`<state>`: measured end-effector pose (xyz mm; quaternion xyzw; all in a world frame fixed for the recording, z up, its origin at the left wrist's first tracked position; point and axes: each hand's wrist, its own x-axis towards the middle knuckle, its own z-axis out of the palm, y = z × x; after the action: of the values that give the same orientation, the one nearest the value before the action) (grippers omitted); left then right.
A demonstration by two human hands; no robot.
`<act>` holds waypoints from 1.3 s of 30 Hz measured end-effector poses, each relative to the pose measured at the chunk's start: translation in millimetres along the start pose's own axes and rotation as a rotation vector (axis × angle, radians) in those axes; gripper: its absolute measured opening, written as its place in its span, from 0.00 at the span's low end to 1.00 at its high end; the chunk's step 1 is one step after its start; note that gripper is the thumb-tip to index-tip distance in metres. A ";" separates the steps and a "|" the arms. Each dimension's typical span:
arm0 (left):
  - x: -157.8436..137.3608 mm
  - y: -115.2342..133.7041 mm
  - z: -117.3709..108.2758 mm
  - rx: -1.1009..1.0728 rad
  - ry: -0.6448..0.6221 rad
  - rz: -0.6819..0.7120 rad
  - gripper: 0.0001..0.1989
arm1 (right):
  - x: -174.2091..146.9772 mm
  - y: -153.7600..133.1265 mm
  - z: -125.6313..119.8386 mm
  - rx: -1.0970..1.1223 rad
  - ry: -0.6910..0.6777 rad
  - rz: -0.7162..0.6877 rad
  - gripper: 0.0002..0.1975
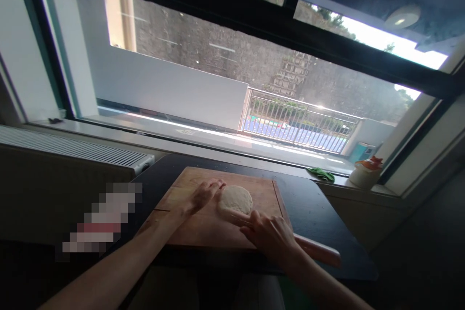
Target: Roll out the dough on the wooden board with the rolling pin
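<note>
A flat round of pale dough (237,197) lies on a wooden cutting board (203,232). At its upper left edge is my left hand (205,195), fingers pressed together and bent around the rim of the dough; its thumb is mostly hidden. My right hand (271,233) is closed over a wooden rolling pin (317,250). The pin slants across the board, its left end lying against the near edge of the dough and its right end sticking out past the board. The middle of the pin is hidden beneath my right hand.
The board rests on a dark table (308,208) below a wide window. A green cloth (321,174) and a pale container with an orange top (365,174) occupy the sill at right. A white radiator (80,150) stands left; a blurred patch covers something beside the table.
</note>
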<state>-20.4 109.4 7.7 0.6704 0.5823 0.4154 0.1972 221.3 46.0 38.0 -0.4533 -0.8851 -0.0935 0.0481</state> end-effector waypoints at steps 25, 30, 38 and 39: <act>13.0 42.2 25.1 0.604 0.068 0.183 0.16 | -50.3 46.6 53.4 0.247 0.397 -0.063 0.06; 45.7 45.7 33.6 0.531 0.072 0.124 0.18 | -33.9 36.1 73.4 0.121 0.531 0.008 0.13; 26.5 28.2 27.2 0.567 -0.165 0.164 0.14 | -44.3 -14.7 63.3 0.002 0.465 0.043 0.22; 25.4 29.1 24.7 0.573 -0.194 0.199 0.13 | -45.8 -18.0 59.5 0.011 0.464 0.050 0.23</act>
<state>16.5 131.7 23.6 0.7890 0.5856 0.1856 0.0134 233.4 11.8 -30.2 -0.4411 -0.8394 -0.1893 0.2550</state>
